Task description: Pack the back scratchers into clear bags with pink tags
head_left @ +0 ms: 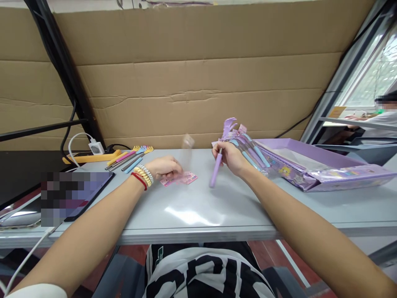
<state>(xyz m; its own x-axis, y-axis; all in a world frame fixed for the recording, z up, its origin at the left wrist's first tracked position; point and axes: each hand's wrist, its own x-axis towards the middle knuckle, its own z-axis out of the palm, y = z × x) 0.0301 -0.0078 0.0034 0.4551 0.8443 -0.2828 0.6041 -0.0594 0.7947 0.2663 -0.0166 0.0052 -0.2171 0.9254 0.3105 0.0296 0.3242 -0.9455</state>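
Right hand (231, 157), centre of frame: grip closed on a lilac plastic back scratcher (219, 159) — claw head up, handle slanting down to the grey counter (217, 211). Left hand (164, 167) lies fingers-down on a pink packet (182, 179); whether its grip is closed cannot be told. A blurred clear wrapper (187, 145) stands behind. Further scratchers (132, 157) lie upper left — corrugated cardboard backs the counter.

My grey table (198, 215) carries a pink card (182, 179) near the middle, with a row of coloured hand-shaped scratchers (128, 158) lying toward the back left. A dark tablet (77, 198) sits at the left edge, and a purple display box (313, 165) lies on the right.
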